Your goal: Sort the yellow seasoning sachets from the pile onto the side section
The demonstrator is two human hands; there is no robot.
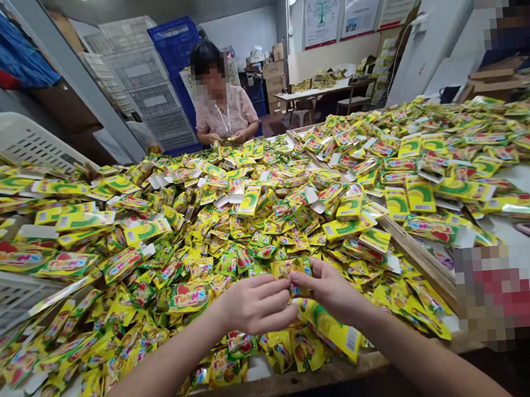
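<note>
Both my hands meet at the near edge of a table heaped with small yellow-green snack packets. My left hand is curled closed, its fingertips pinching a small packet. My right hand pinches the same packet from the other side. A larger flat yellow packet lies just under my right wrist. The pile of packets spreads away from my hands in every direction.
A wooden strip divides the table from a second heap on the right. White plastic crates stand at the left. A person in a pink top works at the far side. Stacked crates and a far table stand behind.
</note>
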